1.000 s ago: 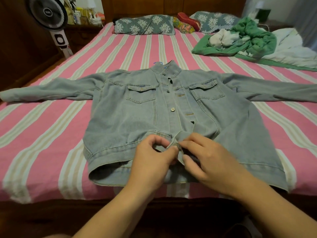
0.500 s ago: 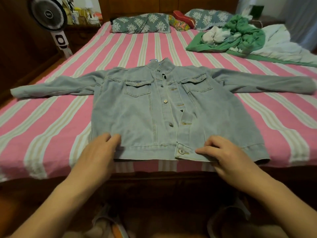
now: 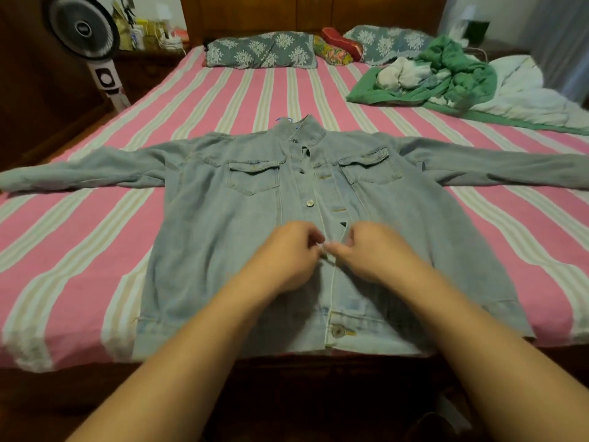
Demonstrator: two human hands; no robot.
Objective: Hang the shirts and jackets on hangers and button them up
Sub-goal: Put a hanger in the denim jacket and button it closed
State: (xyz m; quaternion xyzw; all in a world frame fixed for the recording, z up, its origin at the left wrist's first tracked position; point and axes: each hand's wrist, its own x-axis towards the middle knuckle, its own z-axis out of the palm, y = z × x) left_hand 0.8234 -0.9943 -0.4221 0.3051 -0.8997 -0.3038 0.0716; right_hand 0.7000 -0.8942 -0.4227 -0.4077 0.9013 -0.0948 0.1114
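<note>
Presently, one denim jacket (image 3: 223,250) lies face up on the striped bedsheet (image 3: 79,244), collar at 12 o'clock, hem at 6 o'clock by the bed's near edge, sleeves spread toward 9 and 3 o'clock. Its long axis — the button placket — runs straight away from the person.

Hands, two: the left hand (image 3: 283,260) and right hand (image 3: 379,256) meet at mid-placket, fingers curled, each pinching a front edge of the jacket; the fingertips touch or nearly touch. The button they work on is hidden under them. Both hands are equally near the placket, left on the button side, right on the buttonhole side.

Buttons in view, counted: one fastened hem button (image 3: 337,331) at 6 o'clock from the hands; one loose silver button (image 3: 309,203) at 12 o'clock from them; a darker one higher up, hard to make out. Open buttonholes, about three, toward 1 o'clock.

Judgement: the coming move should go toward 12 o'clock, up the placket, button by button.

Others: two patterned pillows (image 3: 261,54), one green garment heap (image 3: 446,74) at 1 o'clock, one fan (image 3: 84,27) at 10 o'clock. Hanger — only a blue loop behind the collar, uncertain.
</note>
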